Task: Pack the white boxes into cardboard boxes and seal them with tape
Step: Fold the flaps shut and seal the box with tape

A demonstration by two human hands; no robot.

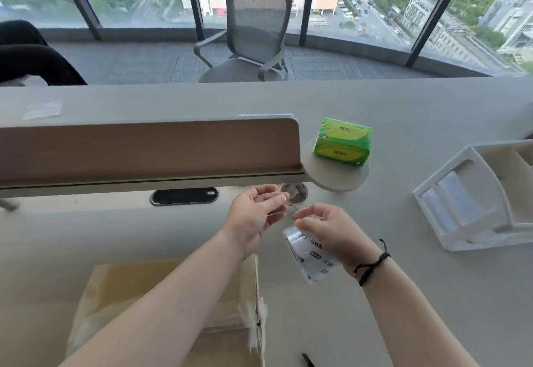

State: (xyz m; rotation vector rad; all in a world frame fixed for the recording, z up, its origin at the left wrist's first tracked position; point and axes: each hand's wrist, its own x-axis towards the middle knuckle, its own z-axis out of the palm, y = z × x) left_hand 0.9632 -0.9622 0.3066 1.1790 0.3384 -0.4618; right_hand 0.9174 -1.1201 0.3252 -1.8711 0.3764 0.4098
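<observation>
Both forearms reach forward, bare. The left hand (253, 216) is raised palm-up, fingers loosely curled with thumb and fingertips close together. The right hand (331, 231) hangs palm-down just beside it, fingers curled, a dark cord round its wrist.

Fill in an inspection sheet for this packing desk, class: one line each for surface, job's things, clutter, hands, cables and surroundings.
Surface: grey desk with a low divider panel.
Job's things: cardboard box at the near edge, under the left forearm; clear tape roll held above the desk; white boxes not seen.
Clutter: green tissue pack on a round stand; white moulded tray at right; small dark item at the bottom edge, unclear.
Hands: right hand grips the tape roll; left hand pinches what looks like its free end.
Cables: nothing seen; cable slot in the desk.
Surroundings: mesh office chair, windows beyond.
</observation>
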